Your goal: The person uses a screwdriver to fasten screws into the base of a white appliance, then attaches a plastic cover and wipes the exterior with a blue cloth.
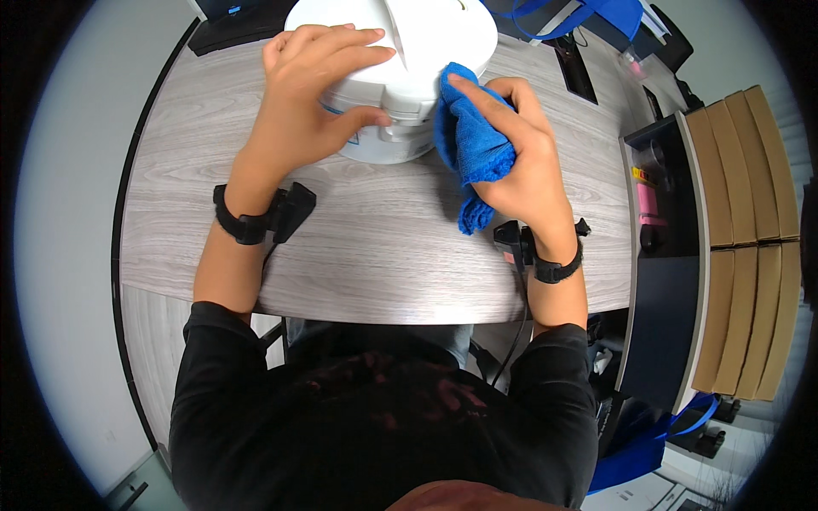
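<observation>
Blue microfibre cloth [471, 145] bunched in the right hand [520, 175] meets the side of a white lidded appliance [409, 51], which looks like a rice cooker, at the far edge of the grey wood-grain bench [375, 247]. That is what I see from the head view, the only one I have.

The right grip is closed around the cloth, fingers folded over the wad and the index finger pressing it against the cooker's right flank, a loose tail hanging down toward the bench. The left hand [311, 94] lies spread over the cooker's lid and front, thumb hooked low on the body; its grip is open-palmed and bracing rather than clasping anything.

Both wrists carry black straps with small black units. A cable runs from the right one over the near edge.

As I judge it, the wiping is in mid-course. The cloth is at the right side of the shell, and the front under the left palm cannot be reached until that hand shifts. I cannot tell which surfaces are already clean, as the white plastic shows no marks.

To the right stand a dark cabinet [660, 255] and tan cardboard boxes [750, 247].
</observation>
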`<control>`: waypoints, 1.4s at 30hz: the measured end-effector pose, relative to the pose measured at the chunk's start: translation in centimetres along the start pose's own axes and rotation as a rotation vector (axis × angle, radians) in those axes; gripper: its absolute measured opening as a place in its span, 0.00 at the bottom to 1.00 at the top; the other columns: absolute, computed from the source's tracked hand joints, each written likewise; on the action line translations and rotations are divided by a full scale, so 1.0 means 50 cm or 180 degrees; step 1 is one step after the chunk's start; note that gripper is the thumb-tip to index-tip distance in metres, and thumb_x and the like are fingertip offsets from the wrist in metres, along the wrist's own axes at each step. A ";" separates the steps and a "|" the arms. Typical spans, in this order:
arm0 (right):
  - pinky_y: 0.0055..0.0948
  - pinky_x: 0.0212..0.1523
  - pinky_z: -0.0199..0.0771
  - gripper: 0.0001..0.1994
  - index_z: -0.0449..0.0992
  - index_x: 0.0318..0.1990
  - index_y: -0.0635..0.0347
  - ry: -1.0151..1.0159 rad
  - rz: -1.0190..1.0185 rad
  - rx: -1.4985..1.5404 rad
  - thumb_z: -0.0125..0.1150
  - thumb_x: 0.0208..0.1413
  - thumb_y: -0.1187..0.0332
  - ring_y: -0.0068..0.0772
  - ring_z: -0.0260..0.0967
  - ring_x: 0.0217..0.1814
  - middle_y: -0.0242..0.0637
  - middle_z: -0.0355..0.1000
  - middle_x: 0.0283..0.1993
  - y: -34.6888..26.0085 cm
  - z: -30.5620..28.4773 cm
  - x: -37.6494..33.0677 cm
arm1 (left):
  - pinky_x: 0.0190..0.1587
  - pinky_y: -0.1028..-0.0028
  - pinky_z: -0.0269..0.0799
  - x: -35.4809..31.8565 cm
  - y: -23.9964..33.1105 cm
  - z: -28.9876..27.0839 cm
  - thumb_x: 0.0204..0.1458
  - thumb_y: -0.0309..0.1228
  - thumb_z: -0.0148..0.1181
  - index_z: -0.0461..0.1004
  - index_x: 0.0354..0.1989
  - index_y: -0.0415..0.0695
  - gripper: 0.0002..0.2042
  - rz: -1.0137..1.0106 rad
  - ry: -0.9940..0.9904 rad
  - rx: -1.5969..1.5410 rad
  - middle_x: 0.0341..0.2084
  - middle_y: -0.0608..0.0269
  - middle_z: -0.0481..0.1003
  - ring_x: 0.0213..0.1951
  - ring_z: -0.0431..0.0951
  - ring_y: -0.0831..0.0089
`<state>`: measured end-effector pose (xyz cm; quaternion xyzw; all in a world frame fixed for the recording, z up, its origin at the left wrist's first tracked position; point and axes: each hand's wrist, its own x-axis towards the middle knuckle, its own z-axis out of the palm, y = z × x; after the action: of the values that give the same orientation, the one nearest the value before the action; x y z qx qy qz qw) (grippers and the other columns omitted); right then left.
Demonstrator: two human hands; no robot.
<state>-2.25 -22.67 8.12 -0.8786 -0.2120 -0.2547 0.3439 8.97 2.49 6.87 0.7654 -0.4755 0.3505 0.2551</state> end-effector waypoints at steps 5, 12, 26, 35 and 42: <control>0.34 0.48 0.77 0.41 0.79 0.62 0.51 0.0087 -0.0057 -0.0431 0.66 0.30 0.84 0.44 0.73 0.45 0.43 0.70 0.47 -0.010 -0.001 -0.004 | 0.59 0.62 0.52 -0.006 0.040 0.033 0.35 0.45 0.81 0.81 0.55 0.55 0.33 -0.0063 0.0301 0.0317 0.58 0.72 0.78 0.56 0.72 0.68; 0.40 0.43 0.72 0.39 0.79 0.61 0.51 0.0188 -0.0411 -0.0823 0.73 0.31 0.79 0.48 0.71 0.43 0.45 0.69 0.45 -0.028 0.019 -0.006 | 0.60 0.62 0.50 -0.006 0.066 0.044 0.38 0.39 0.79 0.81 0.56 0.58 0.30 -0.0293 0.0325 0.0334 0.58 0.74 0.77 0.57 0.71 0.69; 0.38 0.43 0.71 0.38 0.82 0.57 0.49 -0.0494 -0.0268 -0.0915 0.72 0.29 0.81 0.45 0.70 0.44 0.42 0.69 0.42 -0.043 0.038 -0.022 | 0.59 0.62 0.50 -0.002 0.063 0.011 0.42 0.28 0.68 0.76 0.61 0.53 0.31 -0.0118 -0.0020 0.0139 0.61 0.69 0.75 0.56 0.69 0.66; 0.38 0.40 0.70 0.37 0.82 0.56 0.52 -0.0088 -0.0348 -0.0782 0.72 0.27 0.80 0.47 0.70 0.41 0.45 0.69 0.42 -0.050 0.029 -0.019 | 0.59 0.58 0.51 0.001 0.066 0.020 0.39 0.30 0.70 0.77 0.58 0.55 0.30 -0.0119 0.0137 0.0133 0.56 0.73 0.76 0.54 0.69 0.68; 0.39 0.40 0.76 0.34 0.84 0.53 0.50 -0.0520 -0.0267 -0.1072 0.70 0.30 0.82 0.48 0.71 0.40 0.44 0.70 0.42 -0.028 0.060 -0.033 | 0.59 0.60 0.51 -0.003 0.061 0.011 0.41 0.28 0.69 0.76 0.60 0.53 0.31 -0.0106 0.0004 0.0144 0.59 0.70 0.75 0.56 0.69 0.66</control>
<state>-3.42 -19.94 5.92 -0.9319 -0.2300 -0.2285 0.1628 6.30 0.90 6.57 0.7786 -0.4545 0.3574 0.2439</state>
